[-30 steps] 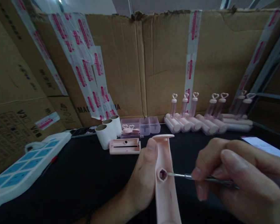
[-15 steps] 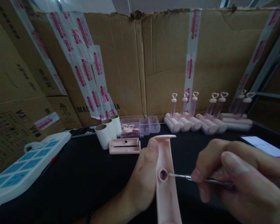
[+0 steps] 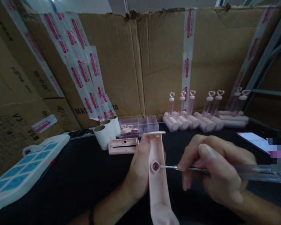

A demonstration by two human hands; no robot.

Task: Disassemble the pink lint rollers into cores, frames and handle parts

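Upright in my left hand (image 3: 137,170) is a long pink plastic shell (image 3: 161,190), its hollow side facing me. My thumb lies along its upper left edge. A raised ring (image 3: 155,166) with a dark hole stands out inside the shell. My right hand (image 3: 213,165) pinches a thin brush-like tool (image 3: 170,167) with a metal shaft and a clear handle. Its pale tip is at the right side of the ring; I cannot tell whether it touches. Behind my left hand lies a shorter pink slotted shell (image 3: 121,147).
White tubes (image 3: 103,137) and a clear purple compartment box (image 3: 145,125) with pink heart-topped parts stand behind. Several pink rollers with heart handles (image 3: 184,120) line the back right. A power strip (image 3: 21,170) lies left, a lit phone (image 3: 253,140) right. Cardboard (image 3: 112,62) walls the back.
Both hands, the pink shell and the tool have shifted left and slightly up in view. More of the shell's lower end and the tool's clear handle now show. The tip stays by the ring.
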